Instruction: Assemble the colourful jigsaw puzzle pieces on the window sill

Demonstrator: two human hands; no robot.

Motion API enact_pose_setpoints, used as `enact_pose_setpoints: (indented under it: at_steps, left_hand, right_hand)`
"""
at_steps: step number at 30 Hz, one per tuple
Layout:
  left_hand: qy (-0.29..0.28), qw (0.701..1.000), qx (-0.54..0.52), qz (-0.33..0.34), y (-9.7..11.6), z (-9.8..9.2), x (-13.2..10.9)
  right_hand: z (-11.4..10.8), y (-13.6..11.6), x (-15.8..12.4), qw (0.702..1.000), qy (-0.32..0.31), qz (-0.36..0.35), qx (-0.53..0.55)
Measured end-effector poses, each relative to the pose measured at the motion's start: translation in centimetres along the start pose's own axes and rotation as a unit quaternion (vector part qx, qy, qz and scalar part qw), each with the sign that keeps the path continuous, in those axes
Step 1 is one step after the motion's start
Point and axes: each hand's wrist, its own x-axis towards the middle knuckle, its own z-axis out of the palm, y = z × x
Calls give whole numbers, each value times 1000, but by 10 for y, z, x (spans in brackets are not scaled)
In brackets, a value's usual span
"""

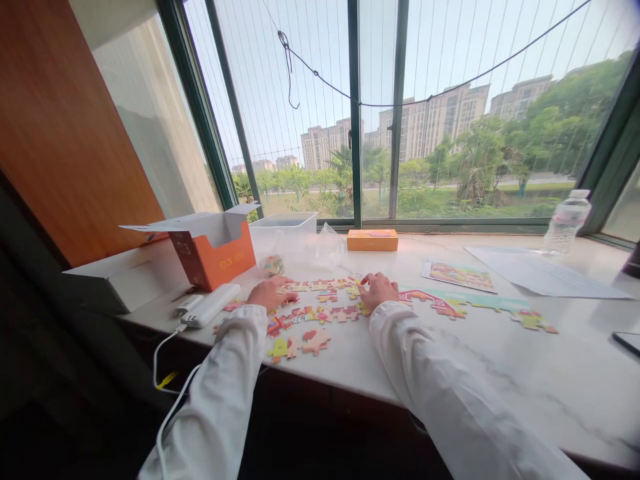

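My left hand (pixel 269 294) rests at the left end of the loose puzzle pieces (pixel 320 285), thumb and fingers apart, fingertips touching the pieces or just beside them. Across from it, my right hand (pixel 379 292) is bent, its thumb and fingertips closed about a small yellowish puzzle piece (pixel 355 292) that they partly hide. Between the hands lie rows of pink, red and yellow pieces (pixel 345 313). Nearer the table edge are a few more pieces (pixel 316 341). A joined strip of puzzle (pixel 440 301) runs off to the right of my right hand.
A picture card (pixel 459 275), a paper sheet (pixel 545 273) and a water bottle (pixel 567 223) are at the right. Along the back stand an orange box (pixel 373 240) and a clear bin (pixel 285 230). An open orange carton (pixel 215 253) and a white power strip (pixel 211 307) flank the left.
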Motion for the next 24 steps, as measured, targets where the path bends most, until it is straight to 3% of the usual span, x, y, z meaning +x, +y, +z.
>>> enact_pose_setpoints:
  at_steps: [3,15,24]
  left_hand:
    - [-11,999,-9,32,3,-1,-2]
    - [-23,995,-36,94,7,-6,-8]
    - [10,997,-33,64,9,-7,-9]
  right_hand:
    - [5,2,-1,1000,-10,-13,-3]
    - [19,-18,-14,978,-51,-194,57]
    - [25,-16,-14,978,-45,-194,61]
